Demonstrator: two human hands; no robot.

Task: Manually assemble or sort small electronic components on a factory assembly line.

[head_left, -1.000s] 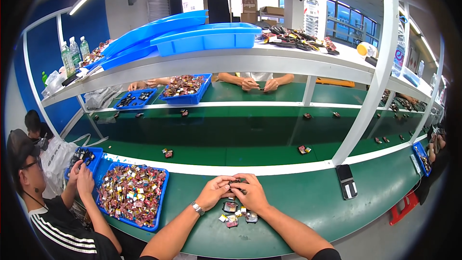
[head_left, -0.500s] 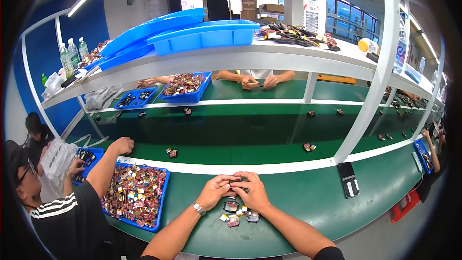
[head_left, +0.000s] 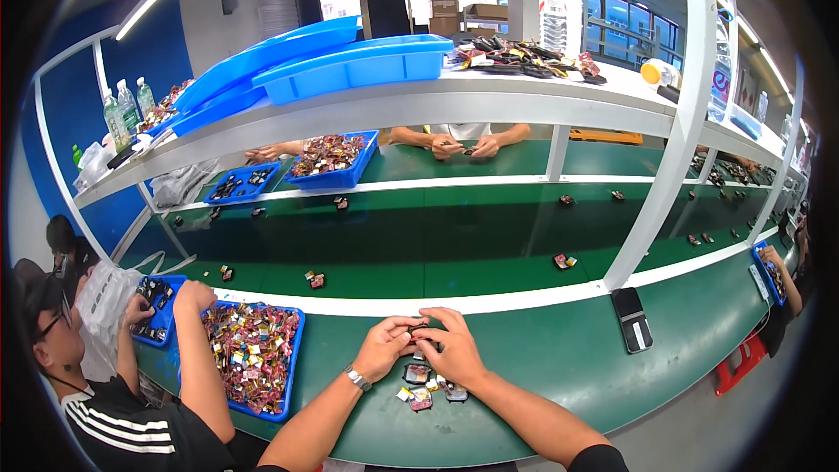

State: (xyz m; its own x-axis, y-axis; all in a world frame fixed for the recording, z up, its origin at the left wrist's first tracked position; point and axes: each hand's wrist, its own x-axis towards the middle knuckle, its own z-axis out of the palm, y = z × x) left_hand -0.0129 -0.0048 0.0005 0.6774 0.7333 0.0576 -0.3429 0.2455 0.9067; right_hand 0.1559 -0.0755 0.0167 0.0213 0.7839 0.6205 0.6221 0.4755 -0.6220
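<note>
The small dark part (head_left: 419, 329) had barely shifted, so handling of it seemed unfinished. The left hand (head_left: 385, 348) pinched it; the right hand (head_left: 452, 349) had thumb and fingers nearly closed on it, partly hiding the contact. Three small electronic units (head_left: 420, 399) lay just nearer on the green bench (head_left: 542, 358). Leftward, a co-worker's hand (head_left: 197, 295) had drawn back from the belt (head_left: 376, 249), where another unit (head_left: 227, 274) now lay.
</note>
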